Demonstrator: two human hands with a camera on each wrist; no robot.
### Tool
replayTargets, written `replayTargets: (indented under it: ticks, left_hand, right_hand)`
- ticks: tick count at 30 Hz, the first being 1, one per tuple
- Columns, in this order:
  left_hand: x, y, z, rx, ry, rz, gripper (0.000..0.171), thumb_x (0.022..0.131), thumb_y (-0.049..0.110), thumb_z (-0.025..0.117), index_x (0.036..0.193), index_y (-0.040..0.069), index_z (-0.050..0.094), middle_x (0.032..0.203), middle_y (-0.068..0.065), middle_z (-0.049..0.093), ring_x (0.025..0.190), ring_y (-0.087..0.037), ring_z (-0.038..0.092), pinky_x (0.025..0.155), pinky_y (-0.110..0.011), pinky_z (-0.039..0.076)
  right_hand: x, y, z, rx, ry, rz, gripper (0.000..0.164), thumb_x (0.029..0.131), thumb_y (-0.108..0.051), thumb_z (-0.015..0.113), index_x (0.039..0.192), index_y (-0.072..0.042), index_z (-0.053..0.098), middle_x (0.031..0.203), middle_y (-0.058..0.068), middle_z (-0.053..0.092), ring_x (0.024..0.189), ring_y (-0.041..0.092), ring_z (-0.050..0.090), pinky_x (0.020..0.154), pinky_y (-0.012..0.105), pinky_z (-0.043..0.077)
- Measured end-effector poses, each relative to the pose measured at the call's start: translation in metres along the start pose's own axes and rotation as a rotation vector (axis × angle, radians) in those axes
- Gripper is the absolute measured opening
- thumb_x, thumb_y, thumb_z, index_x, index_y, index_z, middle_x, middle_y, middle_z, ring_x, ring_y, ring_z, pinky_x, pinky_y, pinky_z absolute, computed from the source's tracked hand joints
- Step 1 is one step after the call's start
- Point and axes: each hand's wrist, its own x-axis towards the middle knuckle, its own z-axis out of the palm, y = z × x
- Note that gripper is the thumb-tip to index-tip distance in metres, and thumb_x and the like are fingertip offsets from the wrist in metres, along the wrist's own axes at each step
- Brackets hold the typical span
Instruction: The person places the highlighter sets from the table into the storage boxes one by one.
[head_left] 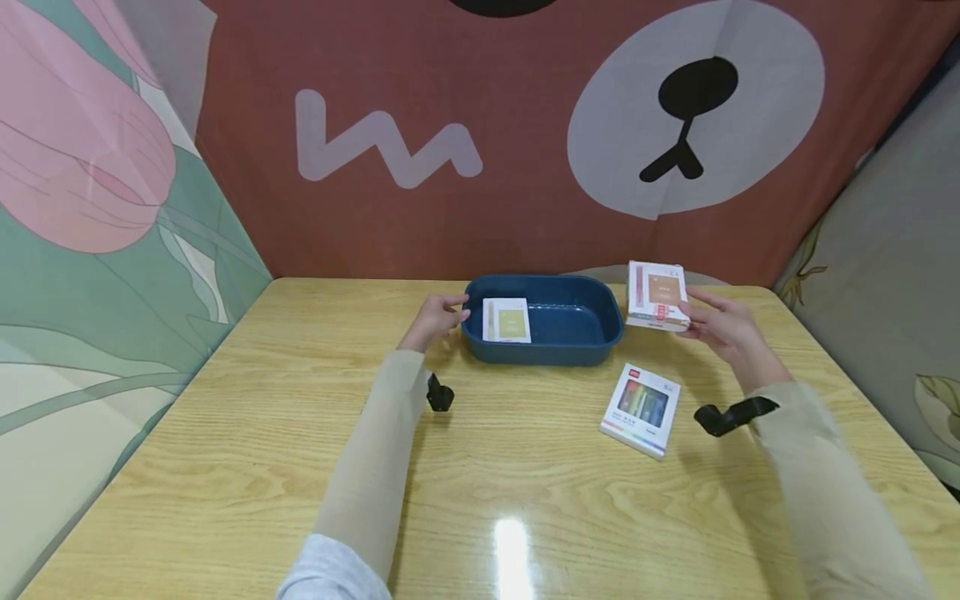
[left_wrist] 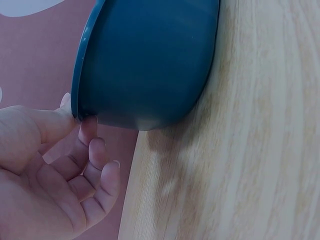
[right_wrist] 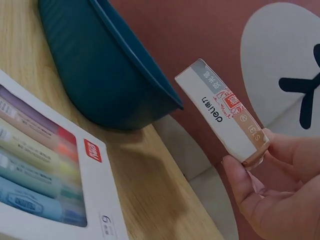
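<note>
A dark blue plastic basin [head_left: 573, 325] stands toward the back of the wooden table. My left hand [head_left: 437, 320] pinches the basin's left rim between thumb and fingers, as the left wrist view shows close up. Inside the basin, at its left end, lies a white box with a yellow-green panel [head_left: 506, 321]. To the right of the basin my right hand [head_left: 723, 327] holds up a small white box of highlighters [right_wrist: 222, 112] by one end, above the table. In front of it a white windowed pack of highlighters [head_left: 641, 410] lies on the table.
The light wooden table [head_left: 225, 417] reaches back to a brown cloth backdrop [head_left: 525, 217] with a cartoon face. Patterned cloth hangs at both sides. A black wrist mount [head_left: 735, 414] sits on the right sleeve, another [head_left: 439, 394] on the left.
</note>
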Motion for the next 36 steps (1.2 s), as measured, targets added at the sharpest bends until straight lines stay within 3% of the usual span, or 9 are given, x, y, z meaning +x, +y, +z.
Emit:
replayTargets:
  ticks: [2, 6, 9, 11, 22, 28, 36]
  left_hand:
    - [0.000, 0.000, 0.000, 0.003, 0.002, 0.000, 0.038, 0.089, 0.013, 0.057, 0.126, 0.009, 0.053, 0.110, -0.017, 0.056, 0.081, -0.021, 0.049, 0.077, -0.042, 0.044]
    - [0.001, 0.000, 0.001, 0.008, 0.004, -0.010, 0.038, 0.089, 0.014, 0.056, 0.126, 0.010, 0.053, 0.108, -0.016, 0.056, 0.078, -0.018, 0.047, 0.071, -0.037, 0.044]
    - [0.001, 0.000, 0.001, 0.011, 0.002, -0.016, 0.038, 0.089, 0.014, 0.057, 0.127, 0.011, 0.053, 0.107, -0.014, 0.056, 0.076, -0.017, 0.047, 0.065, -0.033, 0.042]
    - [0.001, 0.000, 0.001, 0.015, 0.001, -0.013, 0.038, 0.089, 0.014, 0.056, 0.127, 0.010, 0.053, 0.106, -0.015, 0.056, 0.074, -0.016, 0.046, 0.062, -0.031, 0.041]
    - [0.004, -0.001, 0.001, 0.029, 0.005, -0.021, 0.038, 0.089, 0.014, 0.057, 0.126, 0.012, 0.053, 0.101, -0.012, 0.057, 0.067, -0.015, 0.043, 0.052, -0.028, 0.035]
    - [0.003, 0.001, 0.001, 0.014, 0.002, -0.032, 0.038, 0.088, 0.014, 0.057, 0.126, 0.012, 0.053, 0.098, -0.012, 0.056, 0.067, -0.015, 0.043, 0.057, -0.031, 0.037]
    - [0.003, -0.001, 0.001, 0.002, 0.004, -0.015, 0.039, 0.088, 0.014, 0.058, 0.127, 0.011, 0.053, 0.091, -0.009, 0.056, 0.061, -0.013, 0.041, 0.054, -0.030, 0.035]
  right_hand:
    - [0.001, 0.002, 0.005, 0.000, -0.027, -0.006, 0.035, 0.086, 0.000, 0.055, 0.119, -0.011, 0.049, 0.072, 0.006, 0.065, 0.063, 0.016, 0.061, 0.058, 0.028, 0.050]
    - [0.002, 0.006, 0.016, -0.050, -0.041, -0.010, 0.056, 0.087, -0.001, 0.054, 0.138, -0.003, 0.029, 0.071, 0.005, 0.065, 0.061, 0.014, 0.061, 0.057, 0.027, 0.050]
    - [0.003, 0.007, 0.025, -0.085, -0.034, -0.013, 0.066, 0.088, 0.000, 0.053, 0.141, 0.003, 0.015, 0.069, 0.004, 0.065, 0.060, 0.013, 0.061, 0.056, 0.026, 0.049]
    - [0.003, 0.008, 0.032, -0.116, -0.029, -0.015, 0.066, 0.088, -0.001, 0.053, 0.141, 0.004, 0.013, 0.068, 0.002, 0.064, 0.059, 0.012, 0.061, 0.056, 0.025, 0.049]
    - [0.009, 0.016, 0.065, -0.243, -0.064, -0.057, 0.057, 0.089, 0.004, 0.049, 0.137, 0.011, 0.018, 0.063, 0.000, 0.062, 0.052, 0.009, 0.058, 0.052, 0.023, 0.048]
    - [0.015, 0.023, 0.076, -0.366, -0.037, -0.088, 0.055, 0.088, 0.002, 0.052, 0.135, 0.011, 0.026, 0.058, -0.004, 0.061, 0.052, 0.006, 0.057, 0.052, 0.021, 0.048]
    - [0.021, 0.028, 0.091, -0.509, 0.002, -0.136, 0.050, 0.085, 0.001, 0.057, 0.129, 0.011, 0.038, 0.056, -0.006, 0.055, 0.048, 0.002, 0.050, 0.050, 0.020, 0.047]
